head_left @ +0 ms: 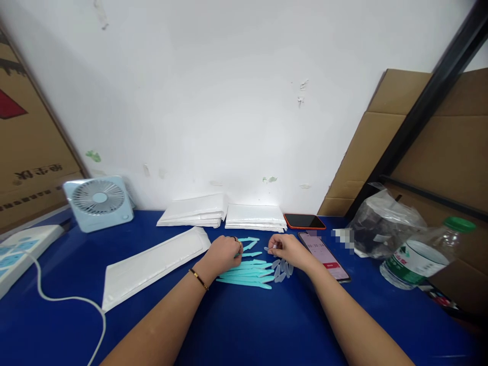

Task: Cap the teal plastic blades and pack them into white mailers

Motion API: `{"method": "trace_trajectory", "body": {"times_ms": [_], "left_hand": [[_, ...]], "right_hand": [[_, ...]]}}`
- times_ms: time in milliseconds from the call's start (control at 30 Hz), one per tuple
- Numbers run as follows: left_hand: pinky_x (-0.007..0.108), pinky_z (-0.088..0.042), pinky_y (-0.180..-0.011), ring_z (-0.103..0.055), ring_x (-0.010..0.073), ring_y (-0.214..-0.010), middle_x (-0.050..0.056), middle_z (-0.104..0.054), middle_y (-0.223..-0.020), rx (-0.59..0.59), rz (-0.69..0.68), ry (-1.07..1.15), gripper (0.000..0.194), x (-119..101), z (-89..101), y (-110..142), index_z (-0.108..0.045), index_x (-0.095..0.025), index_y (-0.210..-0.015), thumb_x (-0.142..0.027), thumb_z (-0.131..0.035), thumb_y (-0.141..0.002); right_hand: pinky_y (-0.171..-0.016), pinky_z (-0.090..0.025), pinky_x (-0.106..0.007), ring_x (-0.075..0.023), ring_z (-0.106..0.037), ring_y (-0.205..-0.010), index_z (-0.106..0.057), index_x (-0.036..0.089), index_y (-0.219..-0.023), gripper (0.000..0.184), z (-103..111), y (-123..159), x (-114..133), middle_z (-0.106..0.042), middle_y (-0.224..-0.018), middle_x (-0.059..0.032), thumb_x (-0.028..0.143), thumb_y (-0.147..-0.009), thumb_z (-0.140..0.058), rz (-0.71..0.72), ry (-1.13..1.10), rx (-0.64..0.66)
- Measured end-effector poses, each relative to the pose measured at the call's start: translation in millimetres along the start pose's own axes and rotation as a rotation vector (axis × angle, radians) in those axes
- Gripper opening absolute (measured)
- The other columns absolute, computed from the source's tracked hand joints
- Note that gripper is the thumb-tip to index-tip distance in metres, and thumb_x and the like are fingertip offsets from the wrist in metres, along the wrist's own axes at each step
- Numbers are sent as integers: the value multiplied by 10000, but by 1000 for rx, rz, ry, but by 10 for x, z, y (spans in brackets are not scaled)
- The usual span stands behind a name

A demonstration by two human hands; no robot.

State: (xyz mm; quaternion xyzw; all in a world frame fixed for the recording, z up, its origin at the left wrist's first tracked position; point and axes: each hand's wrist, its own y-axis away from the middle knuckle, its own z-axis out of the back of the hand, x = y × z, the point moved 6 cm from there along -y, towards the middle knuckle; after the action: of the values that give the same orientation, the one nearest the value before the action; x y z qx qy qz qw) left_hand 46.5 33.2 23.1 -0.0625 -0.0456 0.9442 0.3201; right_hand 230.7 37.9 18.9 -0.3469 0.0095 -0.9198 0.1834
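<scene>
My left hand [224,255] is closed, its fingertips pressed on a turquoise eyebrow razor [253,254] that sticks out to the right. More razors [247,277] lie side by side below it, handles to the left, partly under the hand. Beyond the fingers, another turquoise razor [249,239] shows. A small translucent blade cap [266,249] is pinched between the thumb and fingers of my right hand [285,248]. Several loose clear caps [281,269] lie in a small pile just beneath that hand.
White padded mailers [253,216] are stacked against the wall, with one more mailer [152,267] at left. Right of my hand lie a lit phone [324,256] and a dark phone [305,221]. A bottle [419,259], plastic bag [385,216], fan [99,201] and power strip [23,249] stand around.
</scene>
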Motion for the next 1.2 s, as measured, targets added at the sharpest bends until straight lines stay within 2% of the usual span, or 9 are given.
{"method": "trace_trajectory", "body": {"times_ms": [233,567,767,900,967,1033,1133,1200], "left_hand": [[254,-386,-655,-587,160,-702,29,-639,-755,8,-14,-9,171,6,18,2,-626,-189,-757,-145,-463,-734],[232,-370,-622,-565,138,-661,12,-604,-709,-34,-42,38,149,-13,53,5,-601,-185,-710,-145,-463,-751],[245,-396,-745,-578,151,-803,45,-632,-855,-113,-73,135,212,-2,99,-10,-625,-166,-819,-174,-415,-850],[255,-398,-795,-560,168,-915,44,-626,-981,-174,27,185,185,95,153,16,-622,-193,-964,-244,-495,-839],[253,-401,-776,-565,169,-896,26,-628,-967,-130,32,203,172,89,139,32,-633,-213,-932,-290,-561,-795],[240,-402,-707,-577,159,-823,3,-639,-900,-27,1,229,163,43,91,46,-648,-231,-859,-348,-597,-758],[217,-377,-602,-579,141,-723,-11,-652,-803,114,-8,275,151,-14,19,67,-656,-230,-795,-355,-595,-739],[211,-362,-569,-577,133,-695,-7,-659,-776,145,40,300,128,-9,-1,75,-652,-216,-752,-303,-558,-750]], "right_hand": [[-517,-416,-197,-116,-564,-573,-681,171,-819,166,-14,6,-22,-631,-642,-10,273,-748,-571,13,-13,29],[-510,-416,-197,-106,-555,-552,-691,184,-782,135,-64,-2,24,-620,-614,5,258,-741,-586,46,-44,33],[-576,-453,-227,-128,-583,-614,-692,181,-905,215,-125,-50,130,-665,-712,-25,279,-779,-549,85,-75,15],[-680,-466,-253,-148,-607,-735,-688,195,-942,226,57,-33,115,-679,-874,-48,242,-785,-531,128,-27,-62],[-692,-456,-251,-149,-602,-751,-701,201,-866,190,173,5,67,-672,-873,-44,214,-773,-536,126,60,-66],[-676,-444,-238,-146,-597,-737,-705,204,-806,156,230,44,11,-665,-842,-35,200,-750,-559,115,139,-10],[-640,-424,-219,-144,-588,-708,-701,204,-765,112,197,72,-36,-656,-808,-29,206,-715,-601,118,232,92],[-612,-407,-211,-141,-578,-675,-693,196,-749,104,140,59,-35,-651,-771,-32,200,-711,-597,126,300,108]]}}
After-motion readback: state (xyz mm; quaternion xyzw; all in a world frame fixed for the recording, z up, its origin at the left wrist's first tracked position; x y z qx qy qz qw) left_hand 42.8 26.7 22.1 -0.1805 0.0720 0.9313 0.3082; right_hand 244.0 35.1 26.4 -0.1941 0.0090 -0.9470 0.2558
